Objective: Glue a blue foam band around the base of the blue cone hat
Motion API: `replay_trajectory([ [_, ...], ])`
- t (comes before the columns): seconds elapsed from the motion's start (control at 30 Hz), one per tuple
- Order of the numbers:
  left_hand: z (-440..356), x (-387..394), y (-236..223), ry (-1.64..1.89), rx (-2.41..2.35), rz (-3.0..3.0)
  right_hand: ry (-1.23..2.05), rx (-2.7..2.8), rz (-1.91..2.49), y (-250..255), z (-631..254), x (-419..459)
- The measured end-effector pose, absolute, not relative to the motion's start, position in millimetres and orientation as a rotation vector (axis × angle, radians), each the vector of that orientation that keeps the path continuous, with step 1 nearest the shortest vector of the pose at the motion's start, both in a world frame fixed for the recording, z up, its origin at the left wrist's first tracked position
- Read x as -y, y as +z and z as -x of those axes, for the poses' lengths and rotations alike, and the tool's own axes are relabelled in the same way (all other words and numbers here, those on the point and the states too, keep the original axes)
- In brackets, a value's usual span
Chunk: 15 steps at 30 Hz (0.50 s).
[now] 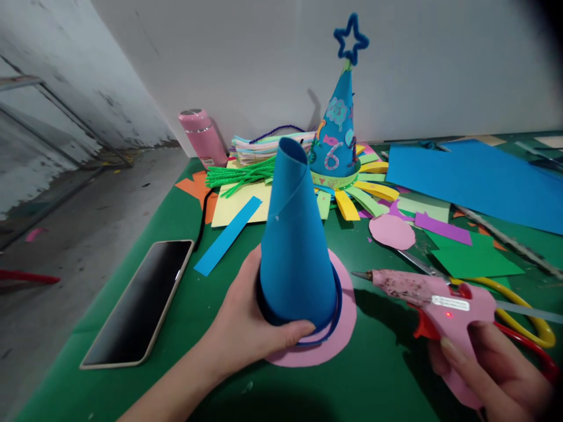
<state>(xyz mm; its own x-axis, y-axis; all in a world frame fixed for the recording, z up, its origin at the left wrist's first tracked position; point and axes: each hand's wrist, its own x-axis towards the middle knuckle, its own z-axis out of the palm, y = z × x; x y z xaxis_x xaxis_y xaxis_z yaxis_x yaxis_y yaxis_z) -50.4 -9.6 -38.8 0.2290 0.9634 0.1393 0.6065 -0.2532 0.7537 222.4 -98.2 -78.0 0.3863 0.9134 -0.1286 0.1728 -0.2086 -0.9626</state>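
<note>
A plain blue paper cone (294, 246) stands upright on a pink paper disc (343, 328) on the green table. My left hand (246, 322) wraps around the cone's base, thumb in front. At the lower right, my right hand (488, 366) grips a pink hot glue gun (435, 299) with a red trigger. Its nozzle points left toward the cone, a short gap away, and a red light glows on its body.
A finished decorated cone hat (338, 138) with a blue star stands behind. Around it lie coloured paper strips, green pipe cleaners (240, 174), a pink bottle (203, 138), a large blue sheet (475, 179), scissors (523, 316) and a phone (143, 299) at left.
</note>
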Motion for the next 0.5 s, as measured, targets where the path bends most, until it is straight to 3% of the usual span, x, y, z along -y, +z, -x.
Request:
replay_trajectory([
  [0.1, 49, 9, -43, 0.864, -1.431, -1.89, 1.05, 0.937, 1.683, -81, -230, 100],
  [0.5, 31, 23, -49, 0.842, -1.782, -1.861, 1.0, 1.098, 1.611, -71, -228, 105],
])
